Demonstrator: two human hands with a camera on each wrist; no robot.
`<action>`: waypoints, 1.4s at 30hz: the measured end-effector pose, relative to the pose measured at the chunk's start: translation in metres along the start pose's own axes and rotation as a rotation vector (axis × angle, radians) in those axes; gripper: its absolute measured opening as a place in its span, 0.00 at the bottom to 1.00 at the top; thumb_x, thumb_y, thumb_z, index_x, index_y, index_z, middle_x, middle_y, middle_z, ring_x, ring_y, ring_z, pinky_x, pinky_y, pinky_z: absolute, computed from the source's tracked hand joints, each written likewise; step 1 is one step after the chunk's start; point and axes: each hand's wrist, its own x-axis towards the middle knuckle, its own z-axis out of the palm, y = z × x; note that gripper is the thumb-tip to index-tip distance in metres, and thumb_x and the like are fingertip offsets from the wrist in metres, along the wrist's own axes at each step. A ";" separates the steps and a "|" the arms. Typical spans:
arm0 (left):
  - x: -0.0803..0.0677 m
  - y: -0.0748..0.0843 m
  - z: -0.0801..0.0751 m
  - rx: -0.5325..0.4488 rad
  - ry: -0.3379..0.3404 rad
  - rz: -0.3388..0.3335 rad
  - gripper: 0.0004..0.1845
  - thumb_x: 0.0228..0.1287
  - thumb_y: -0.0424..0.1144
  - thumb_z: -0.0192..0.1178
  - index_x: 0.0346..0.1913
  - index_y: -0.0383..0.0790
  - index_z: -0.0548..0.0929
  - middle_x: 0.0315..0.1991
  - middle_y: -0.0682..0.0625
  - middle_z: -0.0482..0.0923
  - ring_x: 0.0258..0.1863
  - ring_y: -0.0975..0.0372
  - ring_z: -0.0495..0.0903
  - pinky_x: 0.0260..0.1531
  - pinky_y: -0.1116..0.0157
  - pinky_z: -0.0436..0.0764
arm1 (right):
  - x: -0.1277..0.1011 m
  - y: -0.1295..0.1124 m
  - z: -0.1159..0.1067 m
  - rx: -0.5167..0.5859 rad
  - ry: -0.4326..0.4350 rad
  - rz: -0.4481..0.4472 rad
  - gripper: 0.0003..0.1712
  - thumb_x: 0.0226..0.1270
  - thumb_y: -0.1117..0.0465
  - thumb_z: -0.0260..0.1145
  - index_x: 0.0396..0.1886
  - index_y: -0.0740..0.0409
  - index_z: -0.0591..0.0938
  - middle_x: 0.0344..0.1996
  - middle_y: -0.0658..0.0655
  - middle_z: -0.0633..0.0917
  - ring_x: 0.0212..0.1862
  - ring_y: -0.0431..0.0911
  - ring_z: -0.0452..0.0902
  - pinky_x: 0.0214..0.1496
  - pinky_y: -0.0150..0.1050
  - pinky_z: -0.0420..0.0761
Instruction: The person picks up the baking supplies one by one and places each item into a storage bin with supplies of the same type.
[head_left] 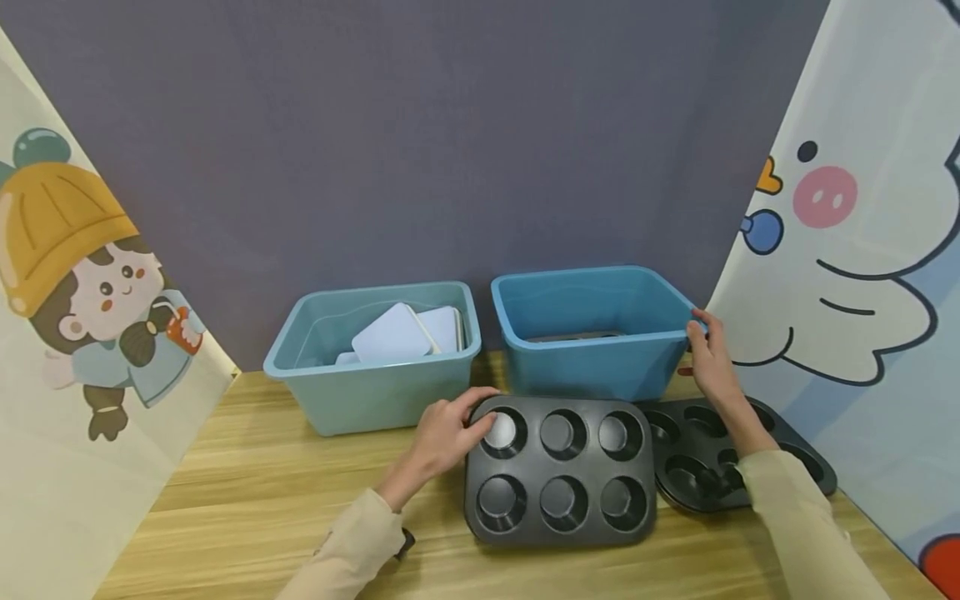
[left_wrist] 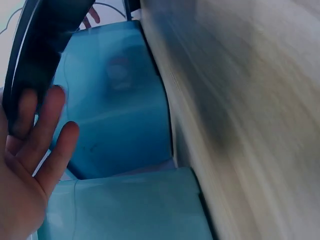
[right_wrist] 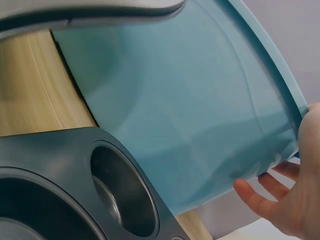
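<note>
My left hand [head_left: 442,433] grips a dark six-cup muffin tin [head_left: 562,471] by its upper left corner, the thumb on top and fingers beneath. In the left wrist view the fingers [left_wrist: 47,132] reach behind its dark edge, and the tin appears raised off the table. My right hand [head_left: 712,358] holds the right rim of a blue bin [head_left: 585,371], with fingers along the outer wall in the right wrist view. Something dark and flat [head_left: 577,337] lies inside this bin, mostly hidden by the front wall.
Left of the blue bin stands a paler teal bin [head_left: 375,400] with several light-blue rectangular pieces [head_left: 393,333] inside. Another dark baking tin [head_left: 825,487] with cups of mixed shapes lies on the wooden table [head_left: 247,492] under my right forearm. A grey wall rises behind.
</note>
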 end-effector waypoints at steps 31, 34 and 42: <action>0.043 0.029 -0.040 -0.176 0.278 0.266 0.19 0.68 0.30 0.60 0.61 0.40 0.78 0.41 0.43 0.87 0.27 0.61 0.87 0.26 0.72 0.81 | -0.003 0.000 0.001 0.016 -0.020 -0.015 0.39 0.80 0.40 0.33 0.80 0.57 0.41 0.75 0.75 0.46 0.68 0.76 0.55 0.38 0.50 0.84; 0.052 0.036 -0.048 -0.203 0.306 0.263 0.19 0.69 0.31 0.60 0.61 0.39 0.79 0.41 0.41 0.87 0.25 0.60 0.87 0.24 0.71 0.81 | -0.003 0.000 0.001 0.018 -0.019 -0.015 0.39 0.81 0.41 0.34 0.80 0.57 0.41 0.74 0.76 0.47 0.68 0.75 0.55 0.36 0.43 0.84; 0.080 0.056 -0.061 -0.205 0.364 0.228 0.17 0.73 0.38 0.58 0.62 0.42 0.79 0.39 0.43 0.87 0.23 0.63 0.83 0.21 0.71 0.77 | -0.003 0.002 0.001 0.022 -0.003 -0.021 0.38 0.81 0.41 0.34 0.80 0.55 0.42 0.72 0.77 0.50 0.66 0.74 0.57 0.32 0.34 0.81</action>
